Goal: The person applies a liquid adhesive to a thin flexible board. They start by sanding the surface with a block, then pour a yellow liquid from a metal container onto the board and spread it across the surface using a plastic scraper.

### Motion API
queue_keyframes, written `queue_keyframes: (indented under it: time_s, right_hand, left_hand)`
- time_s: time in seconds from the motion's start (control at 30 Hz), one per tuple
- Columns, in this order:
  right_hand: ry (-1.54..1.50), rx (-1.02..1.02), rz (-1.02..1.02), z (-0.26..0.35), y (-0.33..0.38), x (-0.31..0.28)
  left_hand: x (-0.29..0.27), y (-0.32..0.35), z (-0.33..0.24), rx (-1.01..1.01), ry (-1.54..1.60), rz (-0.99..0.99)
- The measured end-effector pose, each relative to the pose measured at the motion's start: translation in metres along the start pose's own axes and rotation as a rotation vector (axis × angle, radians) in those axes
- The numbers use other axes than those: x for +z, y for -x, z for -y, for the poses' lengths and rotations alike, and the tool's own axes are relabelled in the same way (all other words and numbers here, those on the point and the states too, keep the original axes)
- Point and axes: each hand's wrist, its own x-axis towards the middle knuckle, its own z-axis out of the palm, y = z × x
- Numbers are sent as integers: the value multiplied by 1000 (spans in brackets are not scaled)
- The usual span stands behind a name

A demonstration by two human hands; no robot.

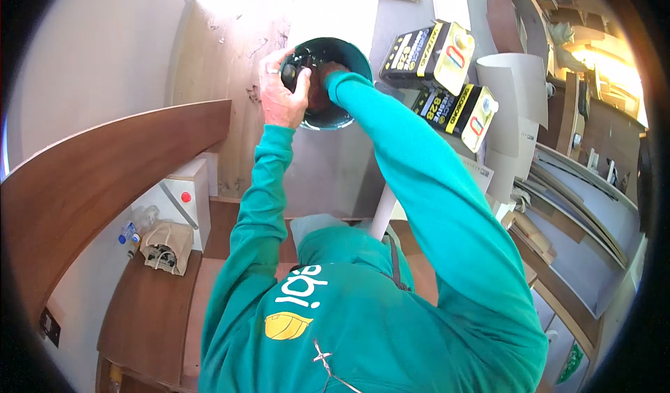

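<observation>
A dark teal round bucket (361, 52) stands on a grey board in front of me. My left hand (281, 93) is clamped over its near-left rim, fingers curled around the edge and a dark, glossy lump there. My right hand (326, 72) reaches down inside the bucket from the right. Only its wrist and back show past the teal sleeve, and its fingers are hidden in the dark contents. Both of my forearms wear teal sleeves.
Two black and yellow rectangular cans (436, 54) (464, 114) lie just right of the bucket, beside a curled grey sheet (513, 86). A curved brown wood panel (105, 176) runs along the left. A white box (185, 197), plastic bottles (136, 229) and a beige bag (166, 246) sit lower left. Stacked boards (579, 204) fill the right.
</observation>
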Motion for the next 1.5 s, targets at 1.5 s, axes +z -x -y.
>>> queue_keyframes:
  time_s: [1.5]
  right_hand:
    - [-535,-172,-419,-56,184,-76]
  left_hand:
    - [-23,73,12,-270,-254,-15]
